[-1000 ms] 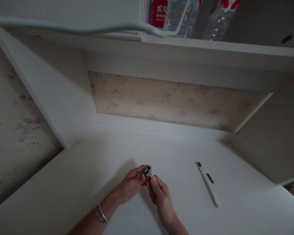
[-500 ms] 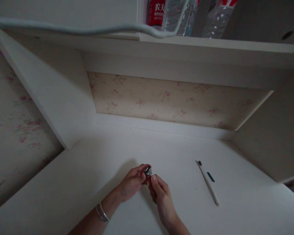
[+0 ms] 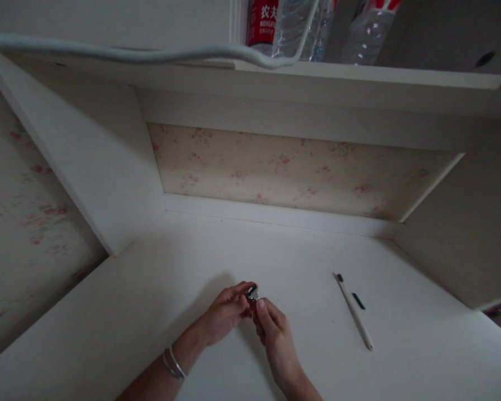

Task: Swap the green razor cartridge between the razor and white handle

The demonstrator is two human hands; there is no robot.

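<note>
In front of me, above the white desk, my left hand (image 3: 227,312) is closed on a small black and shiny silver object (image 3: 253,292), too small to name. My right hand (image 3: 274,334) meets it from the lower right, its thumb and curled fingers pinched at the silver end. The part inside the fingers is hidden. To the right lies a slim white stick with a dark head (image 3: 356,314), much like a toothbrush. Beside it rests a short dark strip with a teal edge (image 3: 359,301). Neither hand touches these two.
The white desk (image 3: 183,250) runs back to flowered wallpaper (image 3: 281,161). Side panels stand left (image 3: 92,150) and right (image 3: 455,223). Overhead, a shelf (image 3: 359,72) carries several water bottles (image 3: 296,28), and a pale cable (image 3: 171,54) crosses its front.
The hands and the small object hold almost the same place and grip. The view has shifted very slightly. The stick and strip lie as before.
</note>
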